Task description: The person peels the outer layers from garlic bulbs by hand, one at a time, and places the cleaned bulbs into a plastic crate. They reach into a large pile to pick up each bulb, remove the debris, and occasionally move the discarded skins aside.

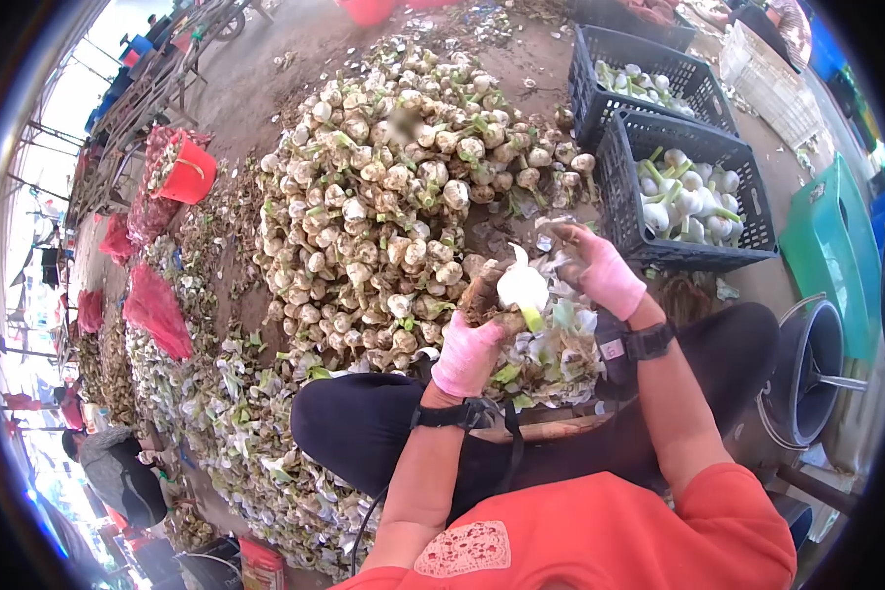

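My left hand [477, 329], in a pink glove with dirty fingertips, is wrapped round a white garlic bulb [523, 288] that has a short green stem pointing down. My right hand [600, 265], gloved the same way, is raised just right of the bulb, its fingers bent over pale loose peel; whether they grip any is unclear. Beyond my hands lies a large heap of unpeeled garlic bulbs [364, 197]. Between my knees, below the bulb, is a pile of stripped skins and leaves [560, 354].
Two dark crates [678, 258] of white garlic stand at the right, near a green tub [836, 256] and a grey bucket [801, 369]. A red bucket [189, 173] and pink net bags [157, 310] are at the left. Another person [118, 472] is at the lower left.
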### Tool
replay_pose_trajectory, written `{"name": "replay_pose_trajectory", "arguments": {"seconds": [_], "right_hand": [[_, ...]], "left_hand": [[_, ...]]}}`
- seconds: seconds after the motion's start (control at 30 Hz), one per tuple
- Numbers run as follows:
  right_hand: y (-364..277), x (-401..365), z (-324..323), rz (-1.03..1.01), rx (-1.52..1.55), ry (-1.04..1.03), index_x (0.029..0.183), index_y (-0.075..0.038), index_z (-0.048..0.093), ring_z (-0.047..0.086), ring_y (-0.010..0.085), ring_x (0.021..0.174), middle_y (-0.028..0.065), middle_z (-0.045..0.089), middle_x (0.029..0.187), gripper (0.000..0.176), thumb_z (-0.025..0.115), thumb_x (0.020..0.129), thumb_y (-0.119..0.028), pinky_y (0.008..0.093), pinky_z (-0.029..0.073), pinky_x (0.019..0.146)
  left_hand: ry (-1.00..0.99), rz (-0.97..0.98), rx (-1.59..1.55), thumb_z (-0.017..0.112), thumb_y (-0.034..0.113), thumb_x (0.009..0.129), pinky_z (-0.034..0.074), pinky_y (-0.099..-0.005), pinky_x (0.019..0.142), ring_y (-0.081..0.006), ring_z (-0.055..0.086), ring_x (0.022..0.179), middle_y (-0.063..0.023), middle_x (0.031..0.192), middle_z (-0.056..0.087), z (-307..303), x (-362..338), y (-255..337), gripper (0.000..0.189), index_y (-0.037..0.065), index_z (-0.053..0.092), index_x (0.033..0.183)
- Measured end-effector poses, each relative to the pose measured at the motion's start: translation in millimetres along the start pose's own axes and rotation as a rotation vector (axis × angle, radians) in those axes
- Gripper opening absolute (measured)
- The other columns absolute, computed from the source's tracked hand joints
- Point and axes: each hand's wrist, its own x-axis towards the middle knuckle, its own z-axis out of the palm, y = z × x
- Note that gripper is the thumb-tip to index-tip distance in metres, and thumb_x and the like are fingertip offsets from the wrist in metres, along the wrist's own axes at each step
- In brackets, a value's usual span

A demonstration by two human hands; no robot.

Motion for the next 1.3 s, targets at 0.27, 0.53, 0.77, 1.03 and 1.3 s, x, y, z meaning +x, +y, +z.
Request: {"name": "replay_pose_trajectory", "arguments": {"seconds": [0.27,0.53,0.77,1.03,1.3], "right_hand": [[-44,-8,-20,0.214,0.767,-0.29,0.109,0.001,0.061,0.059,0.0076,0.079,0.0028,0.065,0.088,0.023,0.057,0.089,-0.009,0.0234,0.049,0.072],[-43,1,19,0.055,0.535,-0.08,0.092,0.0,0.06,0.06,0.0148,0.073,0.004,0.062,0.078,0.009,0.057,0.086,-0.006,0.0278,0.048,0.067],[8,-12,26,0.075,-0.433,-0.076,0.102,-0.008,0.065,0.057,0.0339,0.1,0.0149,0.058,0.112,0.029,0.062,0.074,-0.002,0.0374,0.048,0.083],[-52,-23,-13,-0.12,0.398,-0.354,0.136,-0.003,0.038,0.059,0.0133,0.089,0.0106,0.058,0.116,0.068,0.06,0.072,0.009,0.0264,0.049,0.077],[35,-20,9,-0.171,-0.532,-0.13,0.121,-0.002,0.051,0.059,0.0157,0.084,0.008,0.062,0.105,0.042,0.064,0.082,-0.012,0.028,0.049,0.079]], "left_hand": [[0.07,-0.066,0.289,0.067,0.005,0.082,0.047,-0.0332,0.093,-0.0166,0.053,0.111,-0.0086,0.121,0.055,-5,3,-2,0.049,0.002,0.047,0.126],[-0.035,-0.198,-0.298,0.045,0.018,0.096,0.051,-0.0384,0.09,-0.0228,0.056,0.11,-0.0105,0.123,0.054,-17,-2,-3,0.038,0.002,0.044,0.13],[0.025,0.035,0.262,0.061,0.024,0.086,0.054,-0.0389,0.082,-0.024,0.059,0.104,-0.0095,0.115,0.057,-8,-6,-4,0.057,0.012,0.036,0.137],[0.213,0.056,0.202,0.075,0.003,0.075,0.051,-0.0308,0.088,-0.0155,0.056,0.102,-0.0073,0.11,0.057,-6,7,-11,0.06,0.006,0.044,0.126],[0.335,0.002,0.229,0.064,0.002,0.084,0.05,-0.0255,0.081,-0.013,0.058,0.089,-0.0055,0.099,0.059,-23,12,-46,0.033,0.0,0.051,0.115]]}}
